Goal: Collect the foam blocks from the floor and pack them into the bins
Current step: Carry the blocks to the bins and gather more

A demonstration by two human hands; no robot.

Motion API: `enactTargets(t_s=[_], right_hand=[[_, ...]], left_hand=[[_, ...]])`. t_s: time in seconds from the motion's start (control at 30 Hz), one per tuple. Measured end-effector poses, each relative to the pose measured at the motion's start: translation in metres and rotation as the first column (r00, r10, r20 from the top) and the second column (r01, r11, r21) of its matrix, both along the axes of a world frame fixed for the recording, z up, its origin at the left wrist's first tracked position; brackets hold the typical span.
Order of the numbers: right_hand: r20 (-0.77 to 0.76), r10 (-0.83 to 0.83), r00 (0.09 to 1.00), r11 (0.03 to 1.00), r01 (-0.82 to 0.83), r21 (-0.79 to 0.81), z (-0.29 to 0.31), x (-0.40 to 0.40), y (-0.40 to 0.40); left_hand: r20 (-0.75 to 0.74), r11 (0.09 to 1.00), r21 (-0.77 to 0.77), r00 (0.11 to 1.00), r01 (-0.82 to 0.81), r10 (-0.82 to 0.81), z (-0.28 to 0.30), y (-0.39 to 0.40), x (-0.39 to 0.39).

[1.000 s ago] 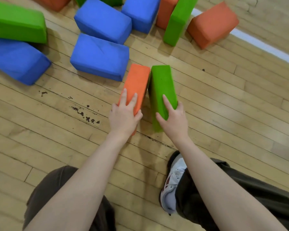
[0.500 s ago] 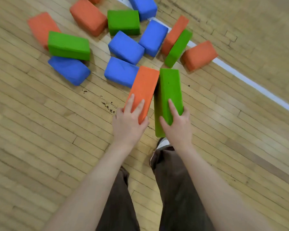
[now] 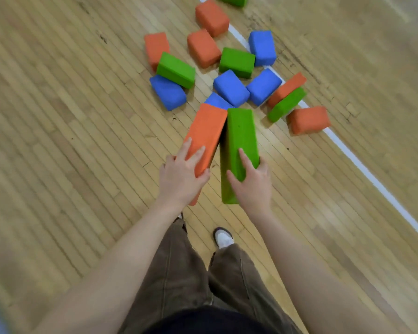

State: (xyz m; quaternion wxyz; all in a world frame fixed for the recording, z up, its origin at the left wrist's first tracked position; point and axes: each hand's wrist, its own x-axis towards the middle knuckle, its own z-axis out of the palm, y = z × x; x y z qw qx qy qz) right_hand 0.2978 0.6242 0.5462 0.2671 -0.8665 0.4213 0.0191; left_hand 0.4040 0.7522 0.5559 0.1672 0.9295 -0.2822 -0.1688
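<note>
There is one view only, from a camera worn on the person's head. It looks steeply down and a little forward over the wooden floor (image 3: pixel 58 141), from standing height, so the person's own brown trousers (image 3: pixel 191 280) and one white shoe (image 3: pixel 223 239) fill the bottom centre. Both forearms run up from the lower corners; the left hand (image 3: pixel 179 175) and right hand (image 3: pixel 252 183) sit near mid-frame, close to the lens. The scattered foam blocks (image 3: pixel 231 88) lie farther off in the upper half. A white floor line (image 3: pixel 362 167) crosses diagonally at right. The edges are blurred and bowed by the wide lens.
</note>
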Motion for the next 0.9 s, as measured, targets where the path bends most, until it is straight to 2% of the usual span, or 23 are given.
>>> enactTargets(t_s=[0.13, 0.2, 0.27, 0.37, 0.53, 0.67, 0.77, 0.83, 0.9], right_hand=[[-0.019, 0.261, 0.965, 0.964, -0.262, -0.037, 0.006, -0.019, 0.010], [-0.031, 0.420, 0.907, 0.905, -0.421, -0.058, 0.008, -0.031, 0.019], [-0.043, 0.565, 0.824, 0.823, -0.567, -0.043, 0.012, -0.042, 0.032], [-0.081, 0.746, 0.661, 0.662, -0.749, -0.010, 0.017, -0.055, 0.068], [-0.076, 0.958, 0.275, 0.276, -0.961, 0.013, 0.024, -0.080, 0.168], [-0.058, 0.998, -0.017, -0.016, -1.000, 0.016, 0.032, -0.119, 0.258], [-0.051, 0.979, -0.197, -0.195, -0.980, 0.049, 0.034, -0.161, 0.324], [-0.043, 0.951, -0.307, -0.305, -0.951, 0.049, 0.031, -0.194, 0.367], [-0.040, 0.926, -0.376, -0.374, -0.926, 0.043, 0.027, -0.227, 0.415]], left_hand=[[0.032, 0.968, 0.023, 0.968, -0.248, 0.248, 0.012, 0.039, -0.055], [0.025, 0.916, 0.001, 0.915, -0.402, 0.402, 0.013, 0.064, -0.096], [0.005, 0.826, -0.013, 0.826, -0.563, 0.563, 0.013, 0.089, -0.142], [-0.037, 0.623, 0.017, 0.623, -0.782, 0.782, 0.016, 0.129, -0.209], [-0.026, 0.223, 0.055, 0.222, -0.973, 0.975, 0.025, 0.196, -0.311], [0.009, -0.086, 0.049, -0.086, -0.995, 0.996, 0.028, 0.238, -0.395], [-0.002, -0.288, 0.052, -0.288, -0.956, 0.957, 0.031, 0.267, -0.454], [-0.004, -0.391, 0.023, -0.391, -0.920, 0.920, 0.030, 0.290, -0.491], [-0.005, -0.469, 0.021, -0.469, -0.883, 0.883, 0.027, 0.321, -0.528]])
